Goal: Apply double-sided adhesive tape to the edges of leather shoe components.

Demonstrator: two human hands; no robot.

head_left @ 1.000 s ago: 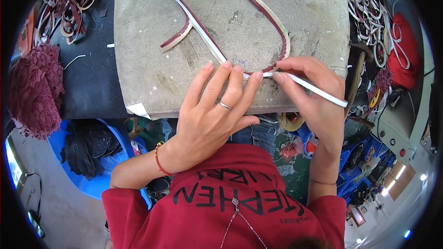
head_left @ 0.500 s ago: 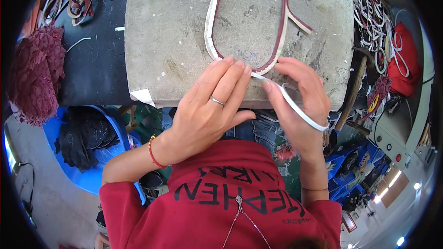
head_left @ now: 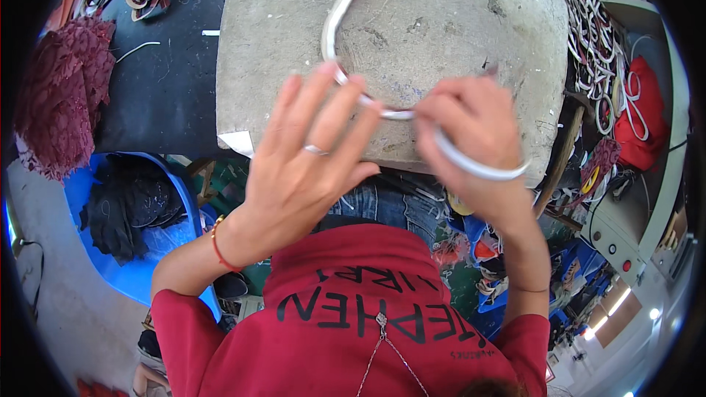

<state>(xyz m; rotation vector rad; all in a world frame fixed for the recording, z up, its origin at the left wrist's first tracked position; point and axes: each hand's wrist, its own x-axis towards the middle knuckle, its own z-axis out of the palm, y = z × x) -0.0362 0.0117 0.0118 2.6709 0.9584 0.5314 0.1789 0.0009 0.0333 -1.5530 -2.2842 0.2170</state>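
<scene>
i can see the right hand [head_left: 474,136] pinching the thin white strip [head_left: 397,114] that curves over the grey slab [head_left: 448,40]; the left hand [head_left: 298,151], fingers apart, lies across that strip.

Left hand [head_left: 305,143], spread, fingertips over maroon-and-white strip [head_left: 341,11]. Right hand [head_left: 474,147], blurred, pinching strip; white tape [head_left: 482,170] curving out beneath thumb. Under both, grey board [head_left: 441,29]. At left: maroon cloth [head_left: 66,95]; blue tub [head_left: 143,279], black cloth [head_left: 125,209] inside. At right: tangled strips [head_left: 585,26]; red cloth [head_left: 641,117].

Rough, matt board [head_left: 448,40] (smooth strip [head_left: 332,22])
</scene>
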